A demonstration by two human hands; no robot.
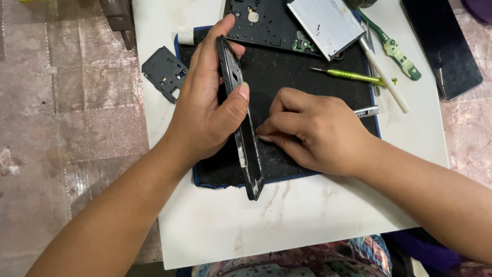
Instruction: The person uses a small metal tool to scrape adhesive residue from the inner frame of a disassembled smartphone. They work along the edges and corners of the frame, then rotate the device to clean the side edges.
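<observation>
The left hand (205,110) is gripping a black phone frame (241,118) and standing it on its long edge over the dark work mat (302,92), with the thumb pressed against the near face and the fingers wrapped behind it, so this hand is clamped on the frame. The frame's long axis is running from the far middle of the mat down toward the near edge of the desk (287,220), its lower corner hanging just past the mat's near border. The right hand (312,133) is lying just to the right of the frame, knuckles up and fingers curled together, the fingertips (264,134) pointing left and touching or almost touching the frame's inner side about halfway along its length. Whether something small is pinched between those fingertips cannot be told. So the frame is lying directly left of the right hand, edge-on to it, and the right hand is the one nearer to the inner face.

Toward the far edge of the desk, a black back panel (261,25) and a silver battery (328,23) are resting on the mat. A green-handled screwdriver (353,77) and a white stick tool (384,77) are lying to the right. A small black cover piece (164,72) is sitting off the mat's left border, and a dark phone screen (443,46) is lying near the far right corner.
</observation>
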